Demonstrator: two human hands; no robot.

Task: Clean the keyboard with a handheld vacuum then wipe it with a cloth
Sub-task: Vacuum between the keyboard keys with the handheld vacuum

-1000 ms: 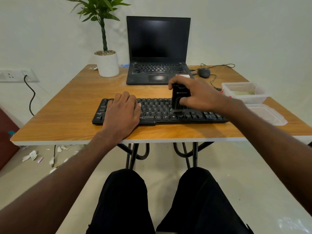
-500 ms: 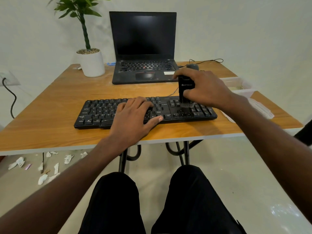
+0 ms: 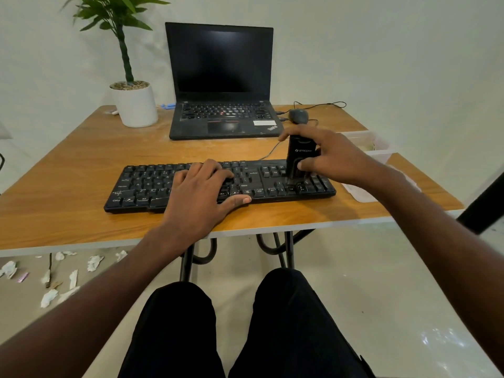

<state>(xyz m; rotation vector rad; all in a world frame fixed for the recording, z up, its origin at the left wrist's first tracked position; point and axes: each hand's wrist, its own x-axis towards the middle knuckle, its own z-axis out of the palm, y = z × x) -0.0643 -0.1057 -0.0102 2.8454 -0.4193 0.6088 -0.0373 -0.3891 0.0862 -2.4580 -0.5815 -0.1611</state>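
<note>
Black on black: the keyboard (image 3: 218, 186) lies along the near edge of your wooden table (image 3: 68, 170), and the vacuum (image 3: 300, 162) stands upright on its right end, nozzle down on the keys just beside the number pad. Your right hand (image 3: 332, 156) is wrapped around the vacuum's body, thumb on the near face and fingers over the top and far side. Your left hand (image 3: 201, 197) lies flat on the middle of the keyboard, fingers loosely spread and thumb out along the front edge; it grips nothing and appears only to steady the board.

Assessment: you are in the vacuuming stage. The nozzle's place at the right end suggests a pass close to its finish, but the frame cannot confirm which keys are done, nor whether the motor is running. White specks show on the lower left keys; these may be worn legends or leftover dust, and cannot be told apart.

Outstanding: the wipe has not begun. No cloth is clearly in view. A clear plastic tub (image 3: 379, 148) and its lid (image 3: 360, 192) sit beyond your right wrist; the contents cannot be made out.
</note>
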